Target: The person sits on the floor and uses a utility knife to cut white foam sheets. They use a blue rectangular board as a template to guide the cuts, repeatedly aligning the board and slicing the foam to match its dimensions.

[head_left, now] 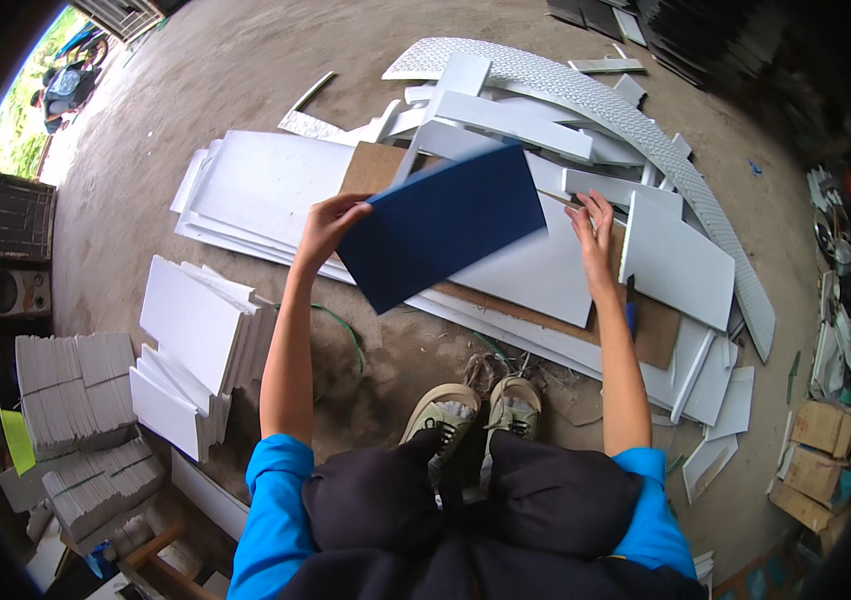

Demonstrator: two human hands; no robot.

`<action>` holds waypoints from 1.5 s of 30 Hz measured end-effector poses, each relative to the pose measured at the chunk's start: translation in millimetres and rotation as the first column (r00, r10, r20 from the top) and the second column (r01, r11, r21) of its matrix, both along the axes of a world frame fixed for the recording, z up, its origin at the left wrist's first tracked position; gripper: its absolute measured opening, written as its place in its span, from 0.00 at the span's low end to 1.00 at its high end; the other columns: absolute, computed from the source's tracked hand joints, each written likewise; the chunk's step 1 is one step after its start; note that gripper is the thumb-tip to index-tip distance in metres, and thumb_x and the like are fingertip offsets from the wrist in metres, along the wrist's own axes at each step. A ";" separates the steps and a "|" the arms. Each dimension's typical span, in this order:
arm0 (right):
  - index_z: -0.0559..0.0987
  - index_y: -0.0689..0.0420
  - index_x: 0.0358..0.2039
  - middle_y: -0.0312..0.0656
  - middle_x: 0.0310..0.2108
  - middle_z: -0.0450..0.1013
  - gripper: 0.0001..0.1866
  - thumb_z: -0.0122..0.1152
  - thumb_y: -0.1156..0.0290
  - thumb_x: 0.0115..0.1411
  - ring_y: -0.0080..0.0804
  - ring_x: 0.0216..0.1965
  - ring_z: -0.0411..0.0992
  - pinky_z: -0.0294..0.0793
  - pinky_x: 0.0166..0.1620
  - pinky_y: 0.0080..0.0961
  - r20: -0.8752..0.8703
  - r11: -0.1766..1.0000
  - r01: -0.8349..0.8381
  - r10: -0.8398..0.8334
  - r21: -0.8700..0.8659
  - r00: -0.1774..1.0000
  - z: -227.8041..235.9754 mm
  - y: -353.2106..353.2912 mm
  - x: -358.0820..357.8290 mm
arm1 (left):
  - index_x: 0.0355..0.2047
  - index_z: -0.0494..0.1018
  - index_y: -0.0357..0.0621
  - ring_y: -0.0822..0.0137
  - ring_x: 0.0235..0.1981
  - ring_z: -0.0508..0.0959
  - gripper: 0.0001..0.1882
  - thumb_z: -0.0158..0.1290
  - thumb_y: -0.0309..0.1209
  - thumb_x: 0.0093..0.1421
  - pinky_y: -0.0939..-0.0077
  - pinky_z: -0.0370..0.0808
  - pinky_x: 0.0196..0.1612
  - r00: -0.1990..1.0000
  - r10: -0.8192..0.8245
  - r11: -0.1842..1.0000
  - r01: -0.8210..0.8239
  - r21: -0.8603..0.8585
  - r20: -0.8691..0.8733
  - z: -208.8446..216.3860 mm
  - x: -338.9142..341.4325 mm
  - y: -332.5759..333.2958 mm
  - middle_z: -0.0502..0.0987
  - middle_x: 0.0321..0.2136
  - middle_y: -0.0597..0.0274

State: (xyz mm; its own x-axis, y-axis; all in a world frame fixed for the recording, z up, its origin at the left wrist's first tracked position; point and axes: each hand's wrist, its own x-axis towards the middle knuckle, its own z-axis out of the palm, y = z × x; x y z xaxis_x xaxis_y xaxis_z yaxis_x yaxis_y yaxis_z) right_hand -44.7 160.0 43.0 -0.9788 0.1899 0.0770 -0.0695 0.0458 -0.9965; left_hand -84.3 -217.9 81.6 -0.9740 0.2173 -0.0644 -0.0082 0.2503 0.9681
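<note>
A dark blue rectangular panel (442,232) hangs tilted in the air in front of me, its edges a little blurred. My left hand (333,228) pinches it at its left corner, thumb on the near face. Just off the panel's right end, my right hand (594,232) is raised with fingers apart and holds nothing. Below the panel lies a low stack of white boards (270,180), with a brown board (373,168) partly showing among them. A tool with a blue handle (630,312) rests on the stack beside my right forearm.
White offcut strips (515,125) pile up beyond the stack, bordered by a long curved textured white strip (585,90). Leaning white panels (190,325) and tied bundles of pale pieces (75,385) stand at my left. Cardboard boxes (813,465) sit far right. Another person (60,95) is outside the doorway.
</note>
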 end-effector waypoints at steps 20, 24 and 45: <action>0.62 0.57 0.47 0.40 0.35 0.70 0.21 0.51 0.80 0.52 0.24 0.31 0.68 0.70 0.37 0.23 0.197 0.913 0.256 -0.328 0.318 0.924 -47.0 47.7 77.7 | 0.53 0.55 0.34 0.56 0.46 0.62 0.29 0.49 0.36 0.56 0.67 0.60 0.50 0.910 0.404 0.803 -0.400 -0.442 -0.089 -98.3 76.7 94.4 0.57 0.45 0.46; 0.62 0.57 0.47 0.41 0.34 0.69 0.24 0.54 0.82 0.49 0.22 0.30 0.68 0.69 0.35 0.20 0.171 0.927 0.213 -0.275 0.310 0.946 -42.0 33.4 74.2 | 0.54 0.57 0.40 0.58 0.42 0.63 0.26 0.49 0.29 0.55 0.69 0.60 0.49 0.949 0.308 0.876 -0.311 -0.369 -0.068 -88.9 79.9 100.0 0.59 0.41 0.49; 0.60 0.61 0.51 0.49 0.45 0.65 0.26 0.52 0.60 0.56 0.39 0.45 0.64 0.62 0.47 0.31 0.412 0.938 0.294 -0.346 0.185 0.843 -33.2 53.2 57.7 | 0.52 0.54 0.35 0.51 0.47 0.58 0.27 0.45 0.40 0.58 0.64 0.54 0.52 0.965 0.240 0.915 -0.261 -0.307 -0.104 -82.5 36.2 136.0 0.58 0.44 0.43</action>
